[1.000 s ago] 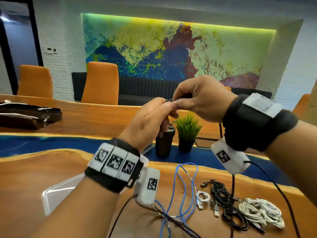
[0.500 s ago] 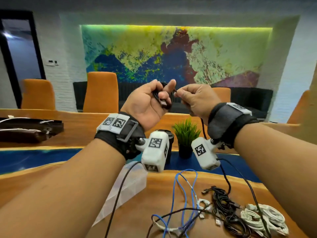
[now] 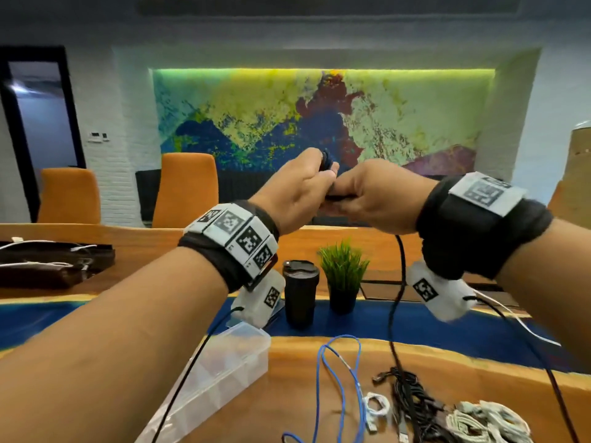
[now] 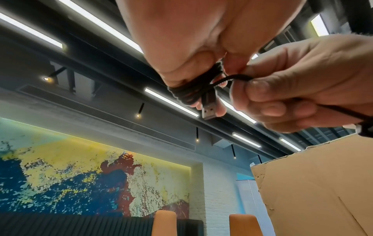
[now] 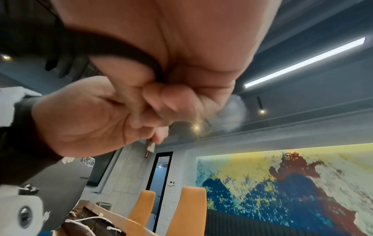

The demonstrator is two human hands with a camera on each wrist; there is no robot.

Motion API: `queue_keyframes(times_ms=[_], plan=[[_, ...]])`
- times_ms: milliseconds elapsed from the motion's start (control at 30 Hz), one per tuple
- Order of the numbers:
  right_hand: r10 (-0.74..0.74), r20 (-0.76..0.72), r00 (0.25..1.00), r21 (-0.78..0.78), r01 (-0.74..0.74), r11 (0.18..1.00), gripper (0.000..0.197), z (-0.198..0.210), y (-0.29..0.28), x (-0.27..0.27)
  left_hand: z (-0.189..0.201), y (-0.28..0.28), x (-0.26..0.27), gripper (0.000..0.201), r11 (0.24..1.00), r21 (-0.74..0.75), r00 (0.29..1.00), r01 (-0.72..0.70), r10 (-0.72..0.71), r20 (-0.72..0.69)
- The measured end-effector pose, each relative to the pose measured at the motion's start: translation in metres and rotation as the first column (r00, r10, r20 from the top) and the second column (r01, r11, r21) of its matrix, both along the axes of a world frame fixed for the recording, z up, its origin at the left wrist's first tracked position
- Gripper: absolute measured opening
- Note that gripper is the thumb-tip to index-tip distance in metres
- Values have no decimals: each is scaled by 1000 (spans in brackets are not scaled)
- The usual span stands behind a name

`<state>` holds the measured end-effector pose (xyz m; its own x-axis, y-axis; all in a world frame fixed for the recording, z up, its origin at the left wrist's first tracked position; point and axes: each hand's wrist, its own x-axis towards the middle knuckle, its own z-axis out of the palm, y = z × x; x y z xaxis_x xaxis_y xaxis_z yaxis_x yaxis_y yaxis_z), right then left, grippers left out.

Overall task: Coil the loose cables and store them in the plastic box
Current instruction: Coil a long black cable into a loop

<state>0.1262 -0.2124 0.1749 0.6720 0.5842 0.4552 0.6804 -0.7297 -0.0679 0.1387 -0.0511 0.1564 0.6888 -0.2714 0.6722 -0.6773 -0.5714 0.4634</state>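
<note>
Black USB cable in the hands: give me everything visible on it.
The black USB cable looks braided and matte, with several turns wound around the fingers of the left hand. Its metal USB-A plug sticks out below the coil. The right hand pinches the strand leading off the coil. In the head view the loose tail hangs from the right hand to the wooden table.
</note>
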Motion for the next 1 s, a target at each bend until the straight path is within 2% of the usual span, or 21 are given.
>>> queue_keyframes(times_ms=[67,133,200,233,267,300,333,400,500,567,600,633,667,700,733,767,800,833,867,967,1000], plan=[[-30,104,994,-4,31,1000,14,9,-2,-5,4,-3,-5,31,999,-7,998,33,-33,-45],[-82,222,972,32,77,997,14,20,-6,-7,6,0,-7,41,999,49,997,7,-4,-72],[-119,320,940,90,95,991,17,31,-13,-1,3,7,-6,39,995,101,994,0,11,-110],[-134,345,929,124,96,988,18,35,-17,4,2,9,-6,34,997,67,987,47,-36,-158],[-149,354,924,153,100,983,19,37,-21,9,0,10,-8,29,992,-32,969,119,-124,-214],[-162,350,923,176,105,979,20,37,-23,14,0,10,-11,26,961,-192,934,198,-244,-259],[-168,325,931,203,105,974,20,33,-25,20,1,10,-15,26,892,-371,883,259,-375,-283],[-149,234,961,251,89,964,19,22,-23,26,5,10,-20,30,682,-663,751,308,-603,-271],[-134,65,989,195,120,974,28,-3,-10,26,4,8,-23,32,420,-857,583,298,-791,-185],[-159,-20,987,74,160,984,23,-18,0,20,1,6,-23,32,281,-915,540,289,-837,-87],[-177,-43,983,-23,176,984,14,-24,4,15,1,5,-24,31,232,-930,548,285,-836,-40],[-188,-53,981,-126,180,976,13,-31,6,10,2,4,-24,30,219,-933,584,285,-811,-12],[-192,-62,979,-218,175,960,18,-36,8,5,3,3,-25,28,275,-918,664,284,-748,-19],[-180,-73,981,-268,155,951,21,-39,9,-1,2,4,-22,24,429,-864,788,261,-612,-66],[-150,-76,986,-272,124,954,20,-38,10,-10,-1,5,-20,20,642,-741,905,198,-410,-113],[-102,-70,992,-254,81,964,18,-35,11,-19,-7,4,-20,20,825,-550,966,130,-230,-117],[-49,-51,997,-255,35,966,18,-29,12,-28,-13,2,-20,24,937,-343,990,71,-107,-89],[-18,-23,1000,-274,11,962,20,-22,12,-34,-20,0,-18,29,984,-175,999,22,-30,-42],[-15,18,1000,-304,20,952,20,-16,10,-38,-25,-1,-20,31,996,-90,999,8,-11,-30],[-77,182,980,-316,133,939,16,1,-1,-42,-29,1,-25,35,990,-113,984,86,-102,-145],[-95,221,971,-297,160,941,16,6,-5,-41,-29,3,-26,38,993,-73,978,96,-108,-177]])
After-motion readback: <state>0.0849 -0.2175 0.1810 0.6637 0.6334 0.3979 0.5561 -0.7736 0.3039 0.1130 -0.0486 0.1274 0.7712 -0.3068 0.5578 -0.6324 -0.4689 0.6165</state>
